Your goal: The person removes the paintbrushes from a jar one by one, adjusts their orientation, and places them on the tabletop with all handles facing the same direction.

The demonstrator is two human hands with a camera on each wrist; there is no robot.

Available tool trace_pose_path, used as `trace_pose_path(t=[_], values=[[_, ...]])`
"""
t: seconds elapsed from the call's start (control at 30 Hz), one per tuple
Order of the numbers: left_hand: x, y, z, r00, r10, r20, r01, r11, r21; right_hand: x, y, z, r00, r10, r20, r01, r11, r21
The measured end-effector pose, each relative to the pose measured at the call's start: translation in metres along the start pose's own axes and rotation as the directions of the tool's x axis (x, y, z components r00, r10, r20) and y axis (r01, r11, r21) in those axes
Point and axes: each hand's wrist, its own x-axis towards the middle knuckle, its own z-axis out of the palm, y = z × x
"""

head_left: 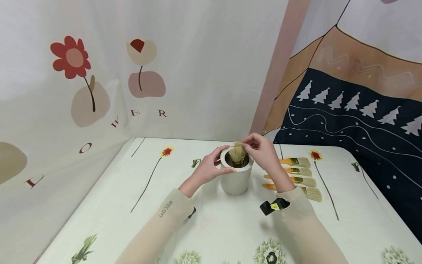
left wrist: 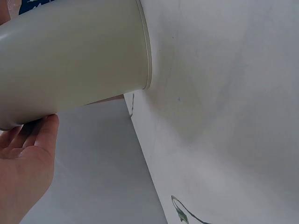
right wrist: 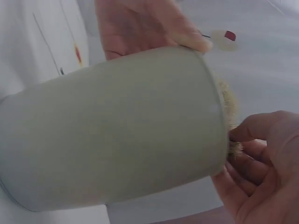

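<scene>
A pale cylindrical pot (head_left: 234, 183) stands upright on the table, with paintbrushes (head_left: 236, 151) inside it, bristles up. My left hand (head_left: 209, 167) holds the pot near the top from the left, thumb along the front of the rim. In the left wrist view, fingers (left wrist: 44, 133) touch the pot's side. At the right of the opening, my right hand (head_left: 262, 152) pinches the bristles of a paintbrush; in the right wrist view, its fingertips close on pale bristles (right wrist: 236, 148) at the rim. The pot wall hides the handles inside.
Several paintbrushes (head_left: 304, 181) with orange handles lie in a row to the right of the pot, partly behind my right forearm. The white flower-printed cloth (head_left: 108, 220) covers the table. A printed curtain (head_left: 204, 73) hangs behind its far edge.
</scene>
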Motion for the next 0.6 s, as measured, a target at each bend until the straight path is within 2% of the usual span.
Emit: trace_pose_path(t=[0.2, 0.33, 0.43, 0.6], values=[[0.001, 0.001, 0.000, 1.000, 0.012, 0.000, -0.012, 1.000, -0.011, -0.003, -0.006, -0.018, 0.995, 0.025, 0.099, -0.019, 0.998, -0.063], [0.001, 0.001, 0.000, 1.000, 0.009, 0.005, -0.008, 1.000, -0.014, -0.005, -0.011, -0.025, 0.986, 0.057, 0.155, -0.049, 0.997, -0.056], [0.000, 0.001, 0.000, 1.000, 0.007, 0.009, -0.006, 1.000, -0.015, -0.007, -0.015, -0.030, 0.987, 0.076, 0.140, -0.072, 0.997, -0.036], [0.001, 0.000, 0.001, 1.000, 0.017, 0.011, -0.016, 1.000, -0.016, -0.011, -0.020, -0.041, 0.995, 0.074, 0.061, -0.075, 0.997, 0.018]])
